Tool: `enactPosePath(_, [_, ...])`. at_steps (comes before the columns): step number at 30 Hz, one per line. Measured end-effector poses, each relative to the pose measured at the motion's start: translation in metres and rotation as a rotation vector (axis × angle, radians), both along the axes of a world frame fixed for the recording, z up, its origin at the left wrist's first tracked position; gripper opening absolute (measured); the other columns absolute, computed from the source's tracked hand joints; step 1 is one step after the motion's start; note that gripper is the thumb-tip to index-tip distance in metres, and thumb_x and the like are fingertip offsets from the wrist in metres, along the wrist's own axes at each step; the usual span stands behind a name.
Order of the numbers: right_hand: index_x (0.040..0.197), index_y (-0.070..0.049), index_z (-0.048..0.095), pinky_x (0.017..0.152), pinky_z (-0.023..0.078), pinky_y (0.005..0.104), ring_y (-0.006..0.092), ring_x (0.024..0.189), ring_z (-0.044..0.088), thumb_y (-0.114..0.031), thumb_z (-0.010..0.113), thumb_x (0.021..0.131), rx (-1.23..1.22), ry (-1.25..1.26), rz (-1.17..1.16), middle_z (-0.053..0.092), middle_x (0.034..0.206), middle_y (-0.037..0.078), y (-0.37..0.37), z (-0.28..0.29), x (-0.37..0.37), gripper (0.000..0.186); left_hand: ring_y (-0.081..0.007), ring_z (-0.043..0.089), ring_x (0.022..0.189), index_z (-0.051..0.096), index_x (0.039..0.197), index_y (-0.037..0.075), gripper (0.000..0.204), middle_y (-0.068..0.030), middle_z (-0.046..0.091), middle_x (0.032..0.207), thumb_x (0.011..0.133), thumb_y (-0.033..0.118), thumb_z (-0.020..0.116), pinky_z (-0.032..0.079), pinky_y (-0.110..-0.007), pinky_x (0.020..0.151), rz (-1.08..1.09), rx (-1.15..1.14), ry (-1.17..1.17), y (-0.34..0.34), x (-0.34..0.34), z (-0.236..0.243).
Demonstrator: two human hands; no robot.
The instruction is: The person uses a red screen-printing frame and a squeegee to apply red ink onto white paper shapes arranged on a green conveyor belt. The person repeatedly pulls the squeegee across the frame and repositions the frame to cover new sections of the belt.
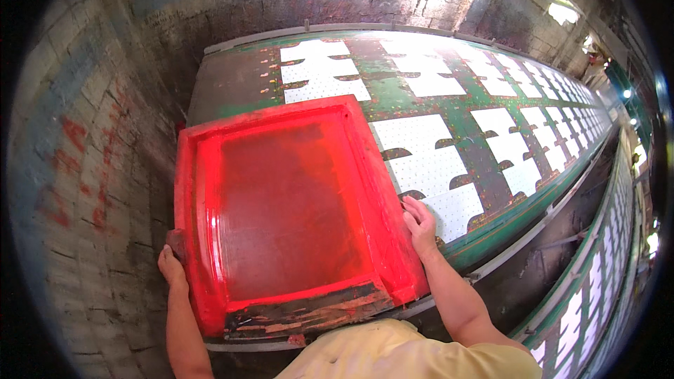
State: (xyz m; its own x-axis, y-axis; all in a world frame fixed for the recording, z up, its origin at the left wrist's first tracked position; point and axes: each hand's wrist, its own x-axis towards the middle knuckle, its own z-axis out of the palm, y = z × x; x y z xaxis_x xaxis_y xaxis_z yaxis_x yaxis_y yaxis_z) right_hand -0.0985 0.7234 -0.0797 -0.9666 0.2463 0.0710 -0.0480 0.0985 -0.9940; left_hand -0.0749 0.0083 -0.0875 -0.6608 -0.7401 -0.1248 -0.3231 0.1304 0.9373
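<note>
A screen printing frame, its wooden border coated in wet red ink, lies in front of me over the near left end of a long green table. Its mesh is dark red, and thick ink is pooled along the left inner side. My left hand is closed at the frame's left edge, by a dark block there; its fingertips are partly hidden. On the right edge, my right hand grips the border with bent fingers. White dotted fabric pieces lie flat just to the right of the frame.
The long green printing table runs away to the right, bearing rows of white cut pieces. A metal rail follows its near edge. A second table with similar pieces stands at the right. Block walls close in at left and back.
</note>
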Motion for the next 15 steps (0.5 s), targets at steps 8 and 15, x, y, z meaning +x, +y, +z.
enactPosePath(8, [0.149, 0.008, 0.065, 0.119, 0.052, 0.0409, 0.0267, 0.134, 0.07, -0.013, 0.067, 0.111, -0.246, -0.043, -0.063, 0.073, 0.147, 0.017, 0.002, 0.013, 0.003, 0.044, -0.0286, 0.062, 0.137, 0.069, 0.15, -0.004, 0.067, -0.0136, 0.068, 0.149, 0.116, 0.054, 0.058, 0.045, -0.042, 0.121, -0.005, 0.304, 0.024, 0.031, 0.01, 0.044])
enactPosePath(15, [0.149, 0.007, 0.067, 0.115, 0.052, 0.0355, 0.0207, 0.131, 0.069, -0.022, 0.071, 0.11, -0.409, -0.104, 0.034, 0.074, 0.144, 0.015, -0.005, 0.061, 0.002, 0.048, -0.0294, 0.058, 0.147, 0.063, 0.158, -0.002, 0.072, -0.0123, 0.063, 0.161, 0.114, 0.055, 0.062, 0.041, -0.042, 0.127, -0.036, 0.363, -0.002, 0.021, 0.001, 0.049])
